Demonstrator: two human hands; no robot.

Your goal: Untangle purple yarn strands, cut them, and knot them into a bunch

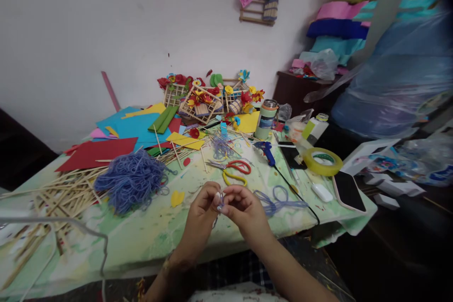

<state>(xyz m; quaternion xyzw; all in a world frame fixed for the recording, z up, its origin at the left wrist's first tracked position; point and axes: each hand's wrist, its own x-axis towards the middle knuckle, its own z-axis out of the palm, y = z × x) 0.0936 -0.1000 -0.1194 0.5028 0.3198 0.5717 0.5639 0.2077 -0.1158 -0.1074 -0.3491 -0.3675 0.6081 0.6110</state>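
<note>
My left hand [203, 210] and my right hand [245, 210] meet above the table's front edge, thumbs and fingertips pinched together. Between them is a small bit of purple yarn [221, 199], mostly covered by the fingers; a short end hangs below the left fingertips. Just beyond the hands lie scissors [231, 168] with one red and one yellow handle. Loops of purple yarn [278, 204] rest on the cloth to the right of my right hand. A large tangled heap of the same yarn [130, 179] sits to the left.
Thin wooden sticks [60, 193] spread over the left side, near coloured sheets [99, 153]. Decorated stick frames [201, 104] stand at the back. On the right are a blue glue gun [268, 153] with its cord, a bottle [266, 120], yellow tape [322, 161] and a phone [348, 191].
</note>
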